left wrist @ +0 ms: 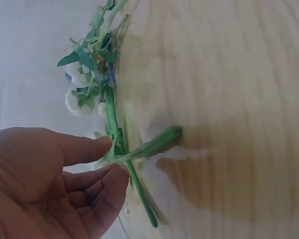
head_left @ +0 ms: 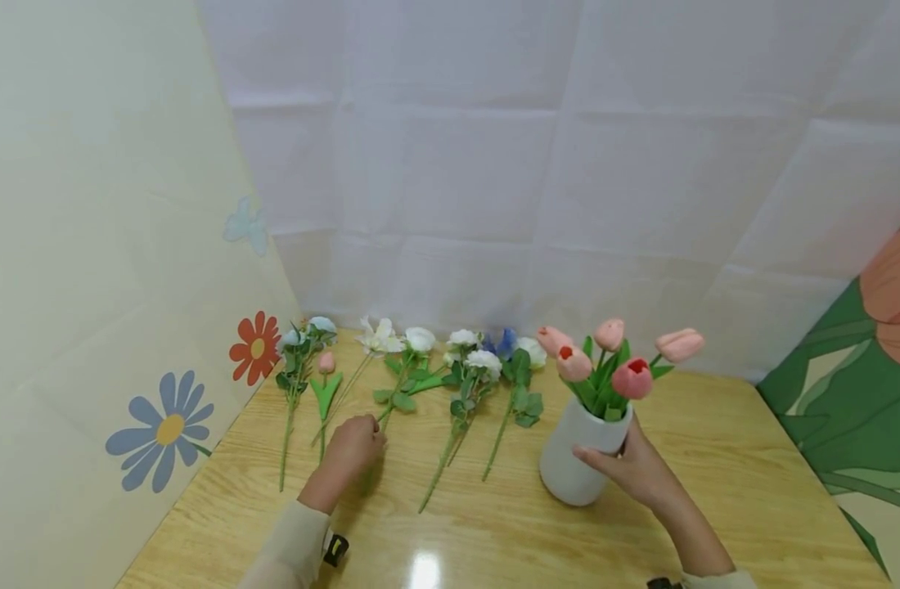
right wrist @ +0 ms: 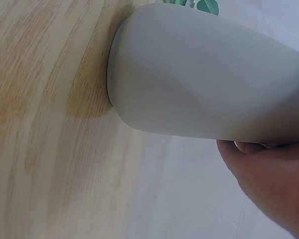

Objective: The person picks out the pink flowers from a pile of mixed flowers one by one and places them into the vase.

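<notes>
My left hand (head_left: 356,448) pinches the lower stem (left wrist: 157,143) of a white flower (head_left: 420,339) between thumb and fingertips. That stem's cut end sticks out past the fingers in the left wrist view, and a second green stem crosses behind it. On the right, a white vase (head_left: 578,454) stands on the table, holding several pink tulips (head_left: 609,334) and one deeper pink tulip (head_left: 632,379). My right hand (head_left: 634,470) grips the vase around its upper side, thumb across the front. In the right wrist view the vase (right wrist: 204,74) hides part of the fingers.
Several flowers lie in a row along the back of the wooden table (head_left: 487,540): a pale blue bloom (head_left: 321,325), a single pink tulip (head_left: 326,362), a white lily-like flower (head_left: 380,336), white blooms (head_left: 483,363) and a blue flower (head_left: 505,343). A white cloth (head_left: 450,180) hangs behind.
</notes>
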The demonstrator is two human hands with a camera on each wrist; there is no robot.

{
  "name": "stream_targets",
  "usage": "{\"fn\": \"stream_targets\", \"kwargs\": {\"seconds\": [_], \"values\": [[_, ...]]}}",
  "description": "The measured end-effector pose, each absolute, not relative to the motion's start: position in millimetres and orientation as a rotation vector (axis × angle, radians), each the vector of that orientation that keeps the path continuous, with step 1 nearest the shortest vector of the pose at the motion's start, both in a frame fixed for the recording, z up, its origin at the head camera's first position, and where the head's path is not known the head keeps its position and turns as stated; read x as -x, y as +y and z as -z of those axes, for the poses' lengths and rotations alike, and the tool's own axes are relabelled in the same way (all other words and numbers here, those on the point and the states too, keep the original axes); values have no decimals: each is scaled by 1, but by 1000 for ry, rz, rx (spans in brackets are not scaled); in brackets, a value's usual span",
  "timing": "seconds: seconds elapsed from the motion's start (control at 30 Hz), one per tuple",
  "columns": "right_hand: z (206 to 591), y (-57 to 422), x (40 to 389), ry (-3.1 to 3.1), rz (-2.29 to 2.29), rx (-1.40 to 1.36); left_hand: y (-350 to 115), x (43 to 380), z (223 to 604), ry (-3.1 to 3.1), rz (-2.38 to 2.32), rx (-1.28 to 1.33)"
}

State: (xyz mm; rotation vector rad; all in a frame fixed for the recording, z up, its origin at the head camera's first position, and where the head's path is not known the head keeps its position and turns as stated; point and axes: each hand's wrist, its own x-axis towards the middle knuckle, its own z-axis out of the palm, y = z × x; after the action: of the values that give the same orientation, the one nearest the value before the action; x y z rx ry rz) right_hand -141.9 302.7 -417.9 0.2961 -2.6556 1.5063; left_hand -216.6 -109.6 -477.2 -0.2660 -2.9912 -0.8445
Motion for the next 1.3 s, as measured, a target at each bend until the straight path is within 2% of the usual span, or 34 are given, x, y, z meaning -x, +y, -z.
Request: {"fn": "stream_targets", "kwargs": {"seconds": [0.83,1.3], "values": [[418,303,142,-2663,-1526,-278,-156,222,462,-2984,506,91],[415,301,142,-2651,-1521,-314,-168,227,469,-3097,626,-56]]}}
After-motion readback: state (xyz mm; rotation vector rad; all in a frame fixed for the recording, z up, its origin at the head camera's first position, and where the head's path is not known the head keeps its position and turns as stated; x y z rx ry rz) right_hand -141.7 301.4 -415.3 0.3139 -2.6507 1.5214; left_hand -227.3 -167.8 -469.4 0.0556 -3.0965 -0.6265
